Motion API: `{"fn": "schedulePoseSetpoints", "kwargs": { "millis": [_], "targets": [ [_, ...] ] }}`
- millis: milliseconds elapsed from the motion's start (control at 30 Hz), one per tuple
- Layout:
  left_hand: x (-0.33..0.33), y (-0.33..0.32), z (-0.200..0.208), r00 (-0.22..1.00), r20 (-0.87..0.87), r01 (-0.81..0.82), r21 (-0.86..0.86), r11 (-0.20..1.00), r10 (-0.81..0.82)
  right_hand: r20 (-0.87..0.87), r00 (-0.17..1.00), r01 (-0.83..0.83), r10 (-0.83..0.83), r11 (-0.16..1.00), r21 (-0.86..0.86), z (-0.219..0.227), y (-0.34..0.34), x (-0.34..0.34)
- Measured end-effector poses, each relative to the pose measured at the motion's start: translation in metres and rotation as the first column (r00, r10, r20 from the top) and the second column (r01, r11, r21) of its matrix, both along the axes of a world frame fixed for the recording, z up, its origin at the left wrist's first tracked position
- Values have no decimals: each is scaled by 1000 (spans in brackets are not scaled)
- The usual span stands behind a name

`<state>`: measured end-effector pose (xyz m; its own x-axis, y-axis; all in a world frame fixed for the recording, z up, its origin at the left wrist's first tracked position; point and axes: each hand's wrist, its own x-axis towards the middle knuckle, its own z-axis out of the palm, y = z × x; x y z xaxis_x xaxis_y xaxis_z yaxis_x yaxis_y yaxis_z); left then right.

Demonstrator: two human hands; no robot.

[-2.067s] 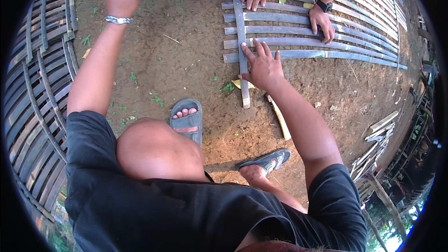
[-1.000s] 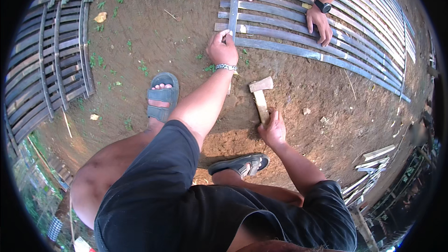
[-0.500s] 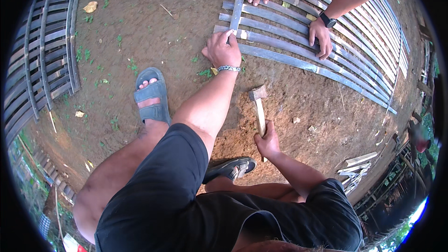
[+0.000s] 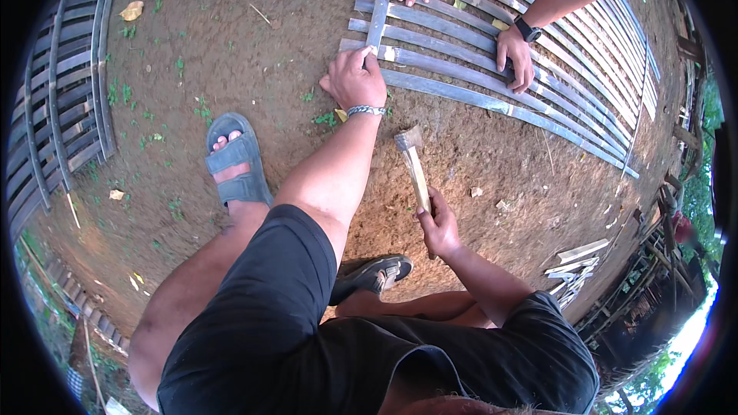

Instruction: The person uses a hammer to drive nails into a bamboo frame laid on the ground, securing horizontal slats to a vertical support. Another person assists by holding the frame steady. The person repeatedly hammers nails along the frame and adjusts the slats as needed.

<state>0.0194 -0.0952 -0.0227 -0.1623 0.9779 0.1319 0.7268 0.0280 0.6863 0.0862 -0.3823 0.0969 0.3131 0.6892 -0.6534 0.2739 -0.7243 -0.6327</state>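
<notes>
My right hand (image 4: 440,227) is closed round the wooden handle of a hatchet (image 4: 416,169), whose blocky, worn metal head points away from me above the dirt. My left hand (image 4: 356,81), with a chain bracelet at the wrist, pinches the near end of a grey wooden cross slat (image 4: 380,11). That slat lies across the left ends of several long grey slats (image 4: 453,69) forming a panel on the ground. Whether a nail sits between my left fingers cannot be made out. A co-worker's hands (image 4: 516,61) press on the panel, one near the cross slat, one farther right.
Another slatted panel (image 4: 65,77) lies at the far left. My sandalled feet (image 4: 237,157) stand on bare dirt. Offcuts of wood (image 4: 573,265) are heaped at the right, near a pile of dark poles (image 4: 653,277). A dry leaf (image 4: 132,11) lies at the upper left.
The view has shifted slightly, so the scene sits farther left. The hatchet's head has come a little closer to my left hand. Both my hands keep their hold.
</notes>
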Motion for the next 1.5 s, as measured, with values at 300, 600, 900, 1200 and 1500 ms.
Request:
{"fn": "schedulePoseSetpoints", "kwargs": {
  "millis": [300,600,900,1200,1500],
  "targets": [
    [1,0,-2,1000,14,-6,14,1000,6,-449,843,151,-297,931,-332,-10,-7,4],
    [2,0,-2,1000,5,-9,19,1000,9,-108,992,56,-62,997,-60,12,5,-15],
    [-1,0,0,1000,9,24,-27,999,-23,225,966,-149,124,984,97,3,121,13],
    [1,0,1,1000,31,7,-51,999,-5,418,884,-287,208,949,135,-21,150,27],
    [1,0,-3,1000,-3,18,-29,999,-18,405,862,-326,306,945,-20,-21,163,35]
  ]
}}
